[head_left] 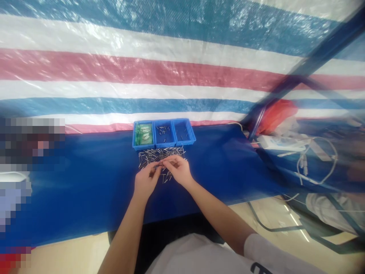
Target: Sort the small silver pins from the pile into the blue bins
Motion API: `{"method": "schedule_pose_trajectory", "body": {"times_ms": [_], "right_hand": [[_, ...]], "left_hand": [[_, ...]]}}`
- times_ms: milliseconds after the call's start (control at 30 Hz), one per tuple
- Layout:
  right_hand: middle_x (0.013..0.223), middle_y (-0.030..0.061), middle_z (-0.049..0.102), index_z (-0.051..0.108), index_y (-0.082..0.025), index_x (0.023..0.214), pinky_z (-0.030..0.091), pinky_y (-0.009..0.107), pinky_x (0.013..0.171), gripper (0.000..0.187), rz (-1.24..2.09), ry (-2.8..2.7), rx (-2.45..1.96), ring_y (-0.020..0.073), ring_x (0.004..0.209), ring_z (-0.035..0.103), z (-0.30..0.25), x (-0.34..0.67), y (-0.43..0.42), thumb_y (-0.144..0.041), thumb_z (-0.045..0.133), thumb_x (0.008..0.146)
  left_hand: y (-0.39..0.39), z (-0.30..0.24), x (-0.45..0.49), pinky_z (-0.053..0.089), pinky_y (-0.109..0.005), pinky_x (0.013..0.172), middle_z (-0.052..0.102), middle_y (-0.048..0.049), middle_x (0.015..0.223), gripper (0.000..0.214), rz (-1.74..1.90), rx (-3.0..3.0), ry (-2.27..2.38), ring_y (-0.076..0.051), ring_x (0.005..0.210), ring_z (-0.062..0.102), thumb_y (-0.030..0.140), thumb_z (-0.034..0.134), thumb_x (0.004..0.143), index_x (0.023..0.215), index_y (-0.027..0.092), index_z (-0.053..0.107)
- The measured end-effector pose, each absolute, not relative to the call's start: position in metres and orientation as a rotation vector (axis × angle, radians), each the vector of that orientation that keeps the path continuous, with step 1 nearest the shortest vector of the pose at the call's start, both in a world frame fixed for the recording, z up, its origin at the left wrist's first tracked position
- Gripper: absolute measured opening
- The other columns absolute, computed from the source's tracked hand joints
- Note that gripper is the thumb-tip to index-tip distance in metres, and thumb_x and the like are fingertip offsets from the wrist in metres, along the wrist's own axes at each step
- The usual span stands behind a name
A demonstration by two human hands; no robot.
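Hundreds of pins (148, 155), by the look of it, lie loose on the bench (222, 163), heaped from just before the left tray (143, 147) and middle tray (165, 145) towards the near edge. The left hand (145, 179) and right hand (180, 171) meet over the heap, fingers curled and tips close together; whether a pin sits between them, or how tightly they close, I cannot tell. The heap has no rim, so a dragging wrist could push strays towards the near edge, where they might roll off. Anything so thin could also slip from a loose pinch and be lost among its likes. The trays stand touching at the far edge, with low walls between: a careless drop could put a pin in the wrong one, the middle and right tray (186, 142) both holding some already. The green bag (138, 137) could snag one.
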State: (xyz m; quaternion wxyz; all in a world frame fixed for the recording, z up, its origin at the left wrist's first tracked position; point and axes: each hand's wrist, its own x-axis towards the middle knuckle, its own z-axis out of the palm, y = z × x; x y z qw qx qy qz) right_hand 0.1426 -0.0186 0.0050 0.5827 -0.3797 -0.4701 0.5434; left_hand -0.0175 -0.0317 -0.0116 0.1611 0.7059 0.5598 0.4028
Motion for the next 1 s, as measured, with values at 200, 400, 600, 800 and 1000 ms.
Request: {"method": "schedule_pose_trajectory", "body": {"times_ms": [200, 400, 600, 800, 1000], "right_hand": [[0.078, 0.0024, 0.074, 0.065, -0.019, 0.083, 0.062, 0.030, 0.068, 0.027, 1.276, -1.078, -0.959, 0.0151, 0.069, 0.071, 0.006, 0.144, -0.018, -0.041, 0.079, 0.076], [0.066, -0.0002, 0.067, 0.066, -0.020, 0.079, 0.057, 0.026, 0.057, 0.030, 1.233, -1.119, -1.022, 0.0116, 0.057, 0.063, 0.008, 0.146, -0.016, -0.046, 0.079, 0.074], [0.065, -0.0007, 0.067, 0.066, -0.019, 0.079, 0.057, 0.026, 0.056, 0.030, 1.356, -1.043, -0.965, 0.0112, 0.055, 0.062, 0.005, 0.147, -0.012, -0.044, 0.080, 0.073], [0.063, -0.0019, 0.066, 0.065, -0.018, 0.079, 0.056, 0.025, 0.057, 0.028, 1.394, -0.892, -0.928, 0.0107, 0.056, 0.062, -0.002, 0.149, -0.008, -0.042, 0.079, 0.075], [0.103, 0.0068, 0.075, 0.067, -0.021, 0.104, 0.062, 0.034, 0.078, 0.040, 1.399, -0.858, -0.868, 0.0192, 0.090, 0.073, 0.002, 0.150, -0.006, -0.043, 0.081, 0.073]], "left_hand": [[-0.032, -0.012, -0.019, 0.051, -0.023, 0.071, 0.073, -0.0004, 0.081, 0.023, 1.179, 2.018, 1.575, -0.013, 0.071, 0.068, 0.036, 0.056, 0.093, 0.106, 0.023, 0.069], [-0.031, -0.011, -0.021, 0.052, -0.024, 0.073, 0.074, -0.0020, 0.089, 0.023, 1.146, 2.051, 1.566, -0.013, 0.075, 0.070, 0.036, 0.051, 0.096, 0.103, 0.022, 0.068], [-0.032, -0.011, -0.021, 0.051, -0.023, 0.072, 0.074, -0.0016, 0.086, 0.023, 1.119, 2.000, 1.606, -0.013, 0.076, 0.070, 0.035, 0.049, 0.096, 0.104, 0.022, 0.067], [-0.033, -0.009, -0.020, 0.051, -0.023, 0.074, 0.074, -0.0013, 0.089, 0.022, 1.126, 1.986, 1.605, -0.013, 0.078, 0.070, 0.034, 0.050, 0.096, 0.104, 0.022, 0.067], [-0.033, -0.008, -0.019, 0.051, -0.024, 0.073, 0.074, -0.0022, 0.085, 0.024, 1.139, 2.009, 1.598, -0.014, 0.076, 0.070, 0.035, 0.049, 0.096, 0.103, 0.021, 0.067]]}}
